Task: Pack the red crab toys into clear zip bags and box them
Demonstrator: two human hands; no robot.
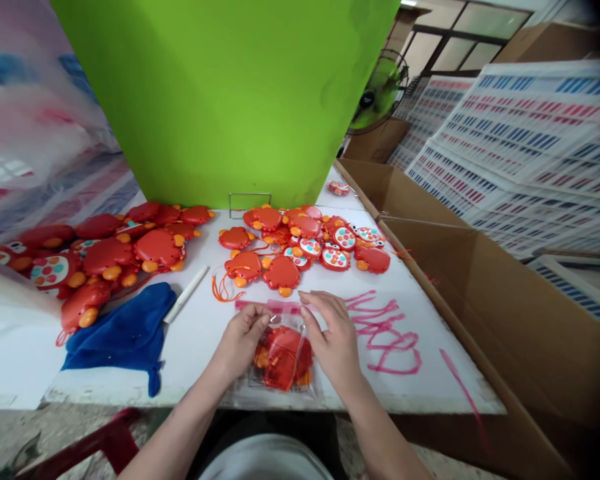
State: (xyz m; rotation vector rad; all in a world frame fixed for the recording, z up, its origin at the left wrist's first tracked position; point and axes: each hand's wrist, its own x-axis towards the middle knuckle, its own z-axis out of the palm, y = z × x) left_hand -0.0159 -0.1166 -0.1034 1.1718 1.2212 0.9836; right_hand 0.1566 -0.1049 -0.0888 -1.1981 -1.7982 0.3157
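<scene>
A clear plastic bag [308,393] with a pink strip across its top lies at the table's front edge. Inside it is a red and orange toy [283,353]. My left hand [240,340] pinches the bag's upper left part between thumb and fingers. At the upper right corner, my right hand [335,333] has its thumb and fingers closed on the bag near the pink strip. Just beyond the bag lie several loose red toys [282,272] with orange feet, some showing coloured buttons. An orange cord loop [221,288] trails from one of them.
More red toys [107,257] are heaped on the left, near a blue cloth pouch [125,330] and a white pen [187,293]. A green panel [230,100] stands behind. Open cardboard boxes [480,287] border the table's right edge. Pink scribbles mark the white tabletop [430,393].
</scene>
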